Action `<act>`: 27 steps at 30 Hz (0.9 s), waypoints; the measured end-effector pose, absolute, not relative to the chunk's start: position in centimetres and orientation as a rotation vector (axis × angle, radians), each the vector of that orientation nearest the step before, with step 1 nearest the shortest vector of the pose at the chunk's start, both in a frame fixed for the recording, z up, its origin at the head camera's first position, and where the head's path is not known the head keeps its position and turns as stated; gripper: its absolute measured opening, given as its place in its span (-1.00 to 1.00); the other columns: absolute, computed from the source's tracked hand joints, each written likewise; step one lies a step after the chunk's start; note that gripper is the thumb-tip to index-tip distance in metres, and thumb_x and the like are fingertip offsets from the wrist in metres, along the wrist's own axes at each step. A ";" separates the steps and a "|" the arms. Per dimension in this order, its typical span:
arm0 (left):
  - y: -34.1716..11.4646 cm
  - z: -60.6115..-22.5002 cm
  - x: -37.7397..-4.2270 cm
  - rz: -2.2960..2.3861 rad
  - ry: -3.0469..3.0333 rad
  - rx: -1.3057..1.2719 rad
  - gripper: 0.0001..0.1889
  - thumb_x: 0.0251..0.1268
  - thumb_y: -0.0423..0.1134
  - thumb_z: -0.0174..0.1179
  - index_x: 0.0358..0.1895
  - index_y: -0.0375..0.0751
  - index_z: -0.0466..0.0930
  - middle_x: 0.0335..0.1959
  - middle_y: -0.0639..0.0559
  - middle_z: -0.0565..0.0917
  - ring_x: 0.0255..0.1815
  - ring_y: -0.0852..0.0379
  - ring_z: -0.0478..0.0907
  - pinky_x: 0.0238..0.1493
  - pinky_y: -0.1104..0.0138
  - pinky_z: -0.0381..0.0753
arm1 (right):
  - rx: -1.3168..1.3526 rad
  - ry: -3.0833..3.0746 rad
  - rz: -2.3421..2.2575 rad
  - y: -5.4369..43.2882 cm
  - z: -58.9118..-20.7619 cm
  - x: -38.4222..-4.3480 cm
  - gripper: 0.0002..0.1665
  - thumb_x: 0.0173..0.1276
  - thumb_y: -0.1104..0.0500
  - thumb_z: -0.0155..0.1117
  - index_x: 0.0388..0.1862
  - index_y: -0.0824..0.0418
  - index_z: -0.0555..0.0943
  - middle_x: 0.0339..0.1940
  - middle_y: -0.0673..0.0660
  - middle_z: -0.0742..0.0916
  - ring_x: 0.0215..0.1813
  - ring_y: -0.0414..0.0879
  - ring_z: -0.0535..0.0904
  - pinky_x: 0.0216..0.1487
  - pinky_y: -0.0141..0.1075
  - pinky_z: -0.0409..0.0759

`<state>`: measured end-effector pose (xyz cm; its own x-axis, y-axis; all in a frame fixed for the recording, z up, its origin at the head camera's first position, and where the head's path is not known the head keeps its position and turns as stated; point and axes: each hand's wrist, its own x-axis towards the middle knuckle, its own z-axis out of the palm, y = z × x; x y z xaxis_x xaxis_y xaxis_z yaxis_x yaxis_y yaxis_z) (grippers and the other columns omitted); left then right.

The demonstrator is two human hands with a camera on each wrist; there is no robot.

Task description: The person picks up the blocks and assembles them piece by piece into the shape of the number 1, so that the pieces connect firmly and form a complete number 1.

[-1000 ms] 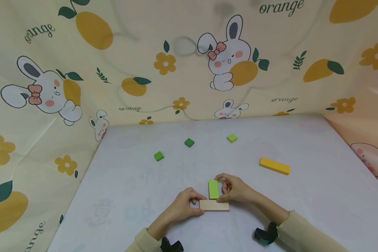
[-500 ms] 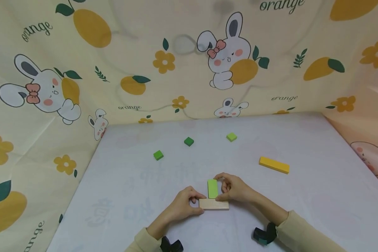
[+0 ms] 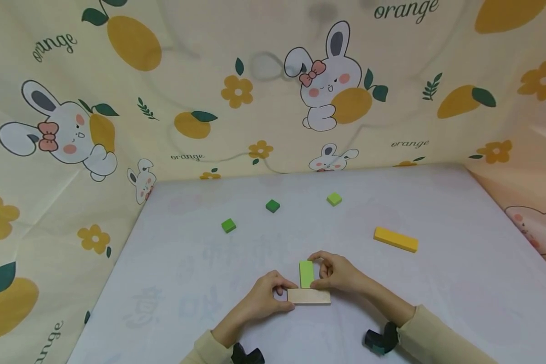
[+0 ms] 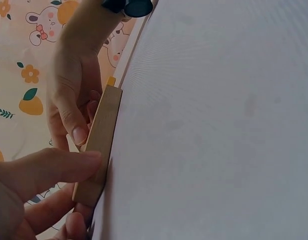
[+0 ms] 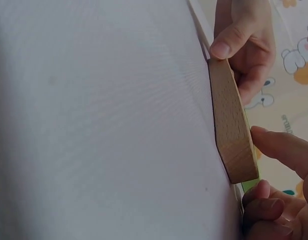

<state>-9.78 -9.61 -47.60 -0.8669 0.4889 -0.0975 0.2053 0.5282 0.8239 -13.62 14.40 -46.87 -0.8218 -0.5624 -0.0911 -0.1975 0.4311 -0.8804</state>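
Note:
A plain wooden block (image 3: pixel 311 297) lies lengthwise on the white table near the front. My left hand (image 3: pixel 266 296) pinches its left end, thumb on the near side and forefinger on the far side. Against the far side of the wood, at right angles to it, stretches a light green block (image 3: pixel 307 274). My right hand (image 3: pixel 341 274) holds this green block from the right, forefinger at its far end and thumb down by the wood. In the right wrist view the wooden block (image 5: pixel 229 115) hides most of the green one, leaving a green sliver below.
Farther back are two small green blocks (image 3: pixel 229 225) (image 3: pixel 273 206) and a small light green block (image 3: pixel 334 199). A long yellow block (image 3: pixel 395 239) lies to the right. Behind the table (image 3: pixel 186 258) rises a patterned cloth (image 3: pixel 273 111).
The light green block and my right hand have shifted very slightly left along the wooden block. My left hand keeps its grip in place.

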 end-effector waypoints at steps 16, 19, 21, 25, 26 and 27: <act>-9.6 -47.5 -9.7 1.270 2.452 0.568 -0.67 -0.08 -0.36 0.44 -0.13 -0.24 0.73 -0.40 0.08 0.45 -0.37 0.35 0.29 -0.27 0.54 0.27 | -0.650 2.379 -1.360 17.5 -46.3 -13.8 -0.34 0.16 0.17 0.43 0.19 0.41 0.45 -0.55 -0.02 0.54 -0.52 -0.39 0.33 -0.45 -0.50 0.35; -9.6 -47.5 -9.7 1.274 2.454 0.568 -0.67 -0.07 -0.36 0.44 -0.13 -0.24 0.72 -0.40 0.06 0.46 -0.37 0.35 0.30 -0.27 0.54 0.27 | -0.649 2.432 -1.349 18.3 -46.0 -13.7 -0.39 0.16 0.19 0.42 0.14 0.42 0.48 -0.56 -0.02 0.53 -0.52 -0.40 0.33 -0.46 -0.50 0.35; -9.5 -47.4 -9.7 1.279 2.455 0.568 -0.67 -0.08 -0.36 0.43 -0.12 -0.25 0.72 -0.39 0.05 0.46 -0.37 0.34 0.30 -0.27 0.54 0.27 | -0.639 2.469 -1.337 19.0 -45.9 -13.6 -0.42 0.16 0.20 0.42 0.12 0.40 0.49 -0.56 -0.03 0.53 -0.52 -0.41 0.33 -0.46 -0.50 0.36; -9.5 -47.3 -9.7 1.284 2.453 0.567 -0.67 -0.07 -0.37 0.43 -0.13 -0.25 0.72 -0.40 0.04 0.46 -0.37 0.34 0.30 -0.27 0.54 0.27 | -0.604 2.535 -1.306 20.2 -45.7 -13.3 -0.46 0.16 0.20 0.41 0.10 0.37 0.52 -0.53 -0.03 0.54 -0.51 -0.41 0.33 -0.46 -0.49 0.36; -9.6 -47.3 -9.6 1.283 2.451 0.565 -0.67 -0.07 -0.37 0.43 -0.13 -0.26 0.72 -0.39 0.04 0.46 -0.37 0.34 0.30 -0.27 0.54 0.27 | -0.593 2.553 -1.293 20.5 -45.6 -13.2 -0.46 0.16 0.19 0.41 0.10 0.35 0.53 -0.53 -0.03 0.55 -0.51 -0.40 0.34 -0.47 -0.49 0.36; -9.6 -47.3 -9.6 1.282 2.451 0.565 -0.67 -0.07 -0.37 0.43 -0.13 -0.25 0.72 -0.39 0.05 0.46 -0.37 0.34 0.30 -0.27 0.54 0.27 | -0.588 2.578 -1.276 20.9 -45.6 -13.2 -0.48 0.16 0.19 0.41 0.09 0.35 0.53 -0.52 -0.04 0.55 -0.51 -0.41 0.34 -0.47 -0.49 0.36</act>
<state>-9.58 -9.57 -47.34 -0.8714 0.4812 -0.0950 0.1965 0.5200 0.8313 -13.16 20.85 -45.55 -0.8996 -0.4367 -0.0074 -0.2589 0.5468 -0.7962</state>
